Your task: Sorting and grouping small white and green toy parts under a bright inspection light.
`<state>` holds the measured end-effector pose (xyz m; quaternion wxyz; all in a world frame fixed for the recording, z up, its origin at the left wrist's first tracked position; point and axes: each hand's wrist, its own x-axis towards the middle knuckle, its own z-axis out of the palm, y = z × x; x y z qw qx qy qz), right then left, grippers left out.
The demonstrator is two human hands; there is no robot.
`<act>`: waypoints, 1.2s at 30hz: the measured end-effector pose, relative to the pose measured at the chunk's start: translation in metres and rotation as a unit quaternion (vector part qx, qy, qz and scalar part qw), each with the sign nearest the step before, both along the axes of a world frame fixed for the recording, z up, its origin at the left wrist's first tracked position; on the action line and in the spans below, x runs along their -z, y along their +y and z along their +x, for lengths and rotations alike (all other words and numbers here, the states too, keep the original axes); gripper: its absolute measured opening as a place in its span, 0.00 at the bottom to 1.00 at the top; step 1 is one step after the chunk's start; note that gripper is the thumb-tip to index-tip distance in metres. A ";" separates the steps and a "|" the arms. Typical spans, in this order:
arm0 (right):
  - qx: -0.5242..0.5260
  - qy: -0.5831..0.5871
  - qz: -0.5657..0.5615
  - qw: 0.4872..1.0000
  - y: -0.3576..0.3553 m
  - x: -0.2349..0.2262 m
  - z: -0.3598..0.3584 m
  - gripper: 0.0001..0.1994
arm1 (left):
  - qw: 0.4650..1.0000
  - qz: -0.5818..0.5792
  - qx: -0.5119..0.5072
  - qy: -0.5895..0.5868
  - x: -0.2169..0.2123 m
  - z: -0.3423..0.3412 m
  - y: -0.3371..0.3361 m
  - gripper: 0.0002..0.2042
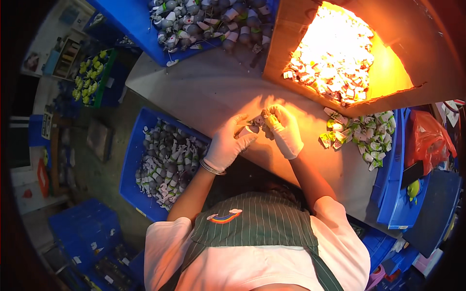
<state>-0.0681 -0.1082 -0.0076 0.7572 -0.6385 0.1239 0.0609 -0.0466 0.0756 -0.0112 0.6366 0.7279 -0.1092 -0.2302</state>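
Observation:
Both my hands wear pale gloves and meet over the near edge of the table. My left hand (pixel 229 143) pinches a small grey-and-white toy figure (pixel 251 128). My right hand (pixel 285 132) closes its fingertips on a small piece at the figure's far right side, in the glare; its exact kind is hidden by the fingers. On the table right of my right hand lies a loose pile of small white-and-green toy parts (pixel 371 133). Left of my left hand, a blue bin (pixel 130 167) is filled with grey-and-white toy figures (pixel 167 160).
A cardboard box (pixel 395 97) of small parts, brightly lit, stands at the far right of the table (pixel 204 92). Another blue bin (pixel 131 24) of grey-headed figures is at the back. Blue trays (pixel 393 184) and a red plastic bag (pixel 427 140) sit at right.

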 end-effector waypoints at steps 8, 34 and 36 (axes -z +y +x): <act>0.043 -0.005 0.030 0.999 -0.001 -0.001 -0.010 0.07 | 0.981 0.115 0.034 -0.153 -0.008 -0.001 -0.006 0.27; -0.075 0.204 0.394 0.893 -0.015 0.001 -0.019 0.09 | 0.921 0.181 0.031 -0.345 -0.013 0.000 -0.019 0.19; -0.017 0.117 0.230 0.966 -0.009 0.004 -0.021 0.07 | 0.911 0.179 0.037 -0.369 -0.012 -0.002 -0.019 0.19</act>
